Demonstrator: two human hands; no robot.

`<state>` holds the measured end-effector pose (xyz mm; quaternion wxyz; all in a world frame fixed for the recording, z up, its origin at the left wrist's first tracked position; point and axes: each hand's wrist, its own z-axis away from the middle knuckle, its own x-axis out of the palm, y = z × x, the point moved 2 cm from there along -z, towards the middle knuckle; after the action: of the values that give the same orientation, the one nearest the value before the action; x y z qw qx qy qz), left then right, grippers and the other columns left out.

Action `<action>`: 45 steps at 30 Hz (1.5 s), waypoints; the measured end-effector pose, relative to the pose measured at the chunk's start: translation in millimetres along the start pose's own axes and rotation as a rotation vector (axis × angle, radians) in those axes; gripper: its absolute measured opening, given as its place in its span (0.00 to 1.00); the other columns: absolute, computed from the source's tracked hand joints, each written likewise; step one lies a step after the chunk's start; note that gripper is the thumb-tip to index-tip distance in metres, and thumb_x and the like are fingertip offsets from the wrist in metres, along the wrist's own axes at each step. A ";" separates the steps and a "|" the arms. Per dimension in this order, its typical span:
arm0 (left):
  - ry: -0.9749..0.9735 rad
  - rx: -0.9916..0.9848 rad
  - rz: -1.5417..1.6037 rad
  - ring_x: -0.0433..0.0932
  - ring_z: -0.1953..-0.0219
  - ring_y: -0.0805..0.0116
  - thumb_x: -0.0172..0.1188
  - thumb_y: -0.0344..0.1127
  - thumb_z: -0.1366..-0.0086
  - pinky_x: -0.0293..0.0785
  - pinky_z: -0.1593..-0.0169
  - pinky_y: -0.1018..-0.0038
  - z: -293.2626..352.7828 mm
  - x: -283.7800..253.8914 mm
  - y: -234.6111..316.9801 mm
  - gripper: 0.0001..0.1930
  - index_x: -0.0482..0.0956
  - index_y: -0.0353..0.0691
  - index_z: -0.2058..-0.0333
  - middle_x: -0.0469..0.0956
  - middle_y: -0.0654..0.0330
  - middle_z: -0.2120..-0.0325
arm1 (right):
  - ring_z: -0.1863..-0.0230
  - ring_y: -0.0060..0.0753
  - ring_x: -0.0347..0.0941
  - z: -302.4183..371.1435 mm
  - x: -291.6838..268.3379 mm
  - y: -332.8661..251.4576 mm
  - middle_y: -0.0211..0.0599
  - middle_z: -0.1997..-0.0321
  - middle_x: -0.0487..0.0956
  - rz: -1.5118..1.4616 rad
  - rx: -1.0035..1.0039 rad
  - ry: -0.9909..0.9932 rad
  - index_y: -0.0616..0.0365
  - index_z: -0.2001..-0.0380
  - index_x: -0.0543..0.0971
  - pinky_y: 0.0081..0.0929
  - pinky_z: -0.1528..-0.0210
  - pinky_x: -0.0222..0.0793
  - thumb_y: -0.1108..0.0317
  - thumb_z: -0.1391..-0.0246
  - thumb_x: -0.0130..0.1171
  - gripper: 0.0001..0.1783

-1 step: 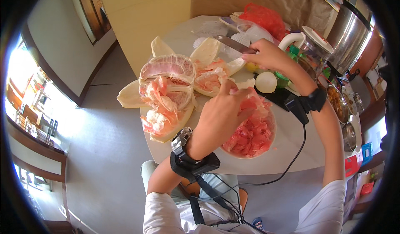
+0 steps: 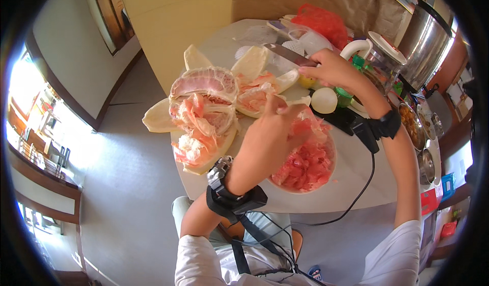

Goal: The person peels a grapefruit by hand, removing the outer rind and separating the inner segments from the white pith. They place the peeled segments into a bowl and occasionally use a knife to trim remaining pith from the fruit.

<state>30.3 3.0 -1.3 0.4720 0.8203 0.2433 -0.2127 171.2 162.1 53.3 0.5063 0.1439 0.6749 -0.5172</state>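
My right hand (image 2: 336,71) grips a knife (image 2: 288,55), its blade pointing left over the far part of the table. Fingers bent and drawn together, my left hand (image 2: 267,141) is over the left rim of a bowl (image 2: 333,166) heaped with pinkish-red pomelo flesh (image 2: 308,166). Whatever its fingertips hold, if anything, is hidden. To the left lies an opened pomelo (image 2: 204,85), its thick pale rind (image 2: 157,116) spread out like petals. Loose peeled membrane (image 2: 196,115) rests on the fruit. A round pale piece (image 2: 324,101) sits beyond the bowl, below my right hand.
Behind the knife are foam fruit nets (image 2: 293,47) and a red plastic bag (image 2: 323,24). A green-capped bottle (image 2: 356,64), a glass jug (image 2: 379,57) and a tall steel pot (image 2: 425,47) crowd the right. A black cable (image 2: 364,189) runs from my right wrist across the table.
My left hand has shifted very slightly, and its fingers look more tightly bent. The right hand and knife have moved a touch to the right.
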 end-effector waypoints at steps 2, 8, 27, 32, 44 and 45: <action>0.058 0.043 0.135 0.73 0.63 0.63 0.60 0.35 0.42 0.70 0.61 0.73 -4.0 -8.5 -4.5 0.17 0.73 0.38 0.54 0.70 0.56 0.63 | 0.85 0.16 0.59 19.8 -8.6 7.4 0.28 0.83 0.69 -0.027 0.046 0.006 0.63 0.70 0.74 0.17 0.84 0.54 0.54 0.44 0.54 0.19; -0.012 -0.339 0.845 0.62 0.71 0.79 0.52 0.22 0.43 0.62 0.68 0.83 -11.8 -25.8 -23.1 0.11 0.64 0.37 0.61 0.61 0.67 0.70 | 0.84 0.16 0.61 76.6 -8.5 52.1 0.25 0.85 0.67 0.020 0.157 -0.010 0.60 0.68 0.71 0.18 0.82 0.56 0.57 0.40 0.49 0.15; -0.467 0.000 0.621 0.69 0.51 0.74 0.55 0.11 0.53 0.68 0.46 0.79 -9.5 -19.8 -22.1 0.20 0.72 0.35 0.60 0.69 0.64 0.57 | 0.68 0.41 0.73 145.9 40.3 116.1 0.42 0.70 0.77 0.169 0.030 0.037 0.59 0.64 0.72 0.35 0.66 0.67 0.73 0.55 0.59 0.12; -0.406 -0.053 0.690 0.69 0.51 0.74 0.55 0.10 0.53 0.67 0.46 0.79 -2.4 -14.8 -22.0 0.21 0.72 0.35 0.60 0.68 0.64 0.58 | 0.67 0.45 0.73 140.9 47.9 108.3 0.44 0.71 0.77 0.261 -0.077 0.089 0.59 0.64 0.74 0.37 0.66 0.67 0.74 0.55 0.58 0.12; -0.370 -0.079 0.938 0.71 0.52 0.73 0.54 0.12 0.47 0.72 0.50 0.77 -16.0 -26.4 -0.7 0.22 0.68 0.34 0.53 0.69 0.60 0.55 | 0.64 0.44 0.73 139.5 37.4 96.7 0.44 0.69 0.76 0.189 -0.117 0.014 0.60 0.61 0.77 0.35 0.60 0.68 0.73 0.53 0.54 0.13; -0.372 -0.082 0.941 0.70 0.53 0.73 0.54 0.10 0.49 0.72 0.50 0.76 -16.3 -26.4 0.8 0.23 0.68 0.35 0.53 0.69 0.59 0.55 | 0.63 0.44 0.73 140.7 44.6 98.2 0.44 0.69 0.76 0.177 -0.131 0.030 0.59 0.62 0.78 0.35 0.59 0.68 0.72 0.53 0.54 0.13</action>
<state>11.8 11.7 22.1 0.5840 0.7700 -0.2326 -0.1096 297.0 70.3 -31.3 0.5482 0.1770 0.6994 -0.4230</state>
